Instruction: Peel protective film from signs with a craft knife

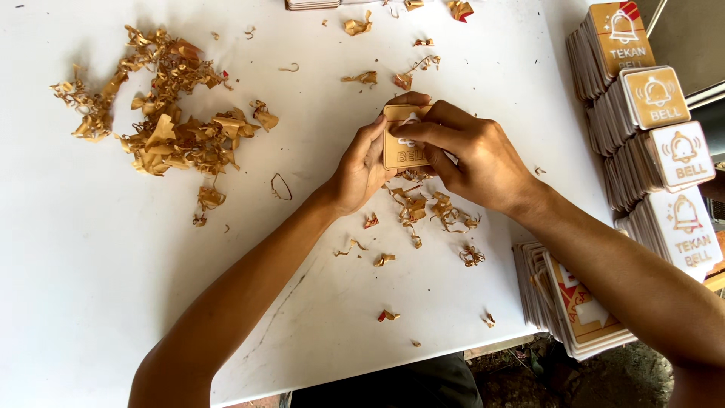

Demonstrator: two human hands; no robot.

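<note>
Both hands meet just above the centre of the frame over a white worktop [91, 302]. The left hand [361, 168] grips a small square plaque [400, 143] by its left edge, fingers curled round its upper corner. The right hand [472, 155] closes on the same plaque from the right, its fingertips pinched on the face, where a brown paper film partly covers it. The plaque is held just above the worktop, face up.

Directly below the hands lies a scatter of small brown paper curls [434, 211]. A large heap of peeled brown paper scraps [166, 113] sits in the upper left of the frame, well apart from the hands. Rows of stacked plaques [649, 128] stand on edge along the right side. A further stack of plaques [574, 302] lies at the lower right, beneath the right forearm.
</note>
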